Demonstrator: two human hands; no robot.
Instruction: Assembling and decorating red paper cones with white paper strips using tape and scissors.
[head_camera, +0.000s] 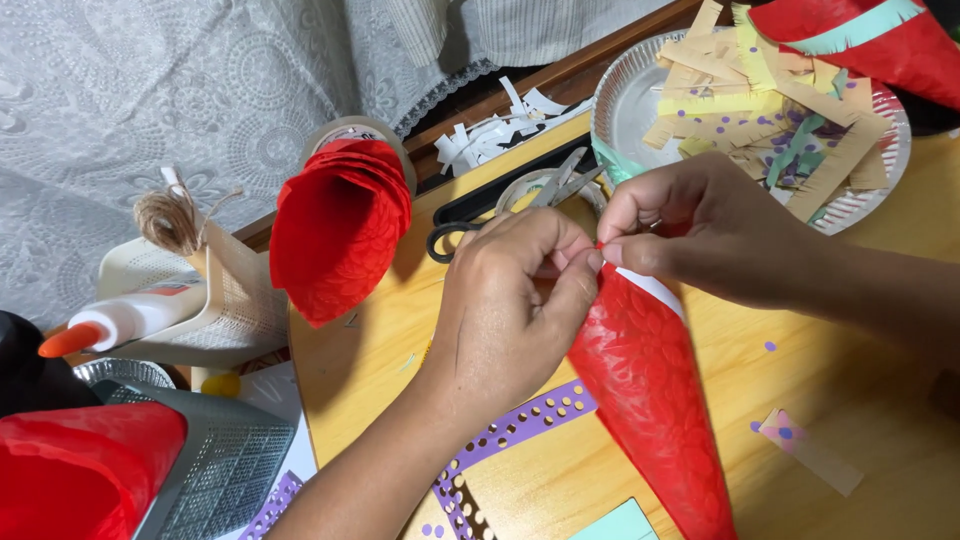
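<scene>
- Pinching the red paper cone at its top edge, I see my left hand fingers closed.
- Right hand fingers pinch the same edge, cone lying below on the counter.

Bright, warm, even light falls from above. Soft shadows lie under the hands and beside the stack of cones on the table. The foil plate rim glints mildly. Focus is sharp mid-frame; corners look slightly softer

Both hands together (fingertips pinched)
</scene>
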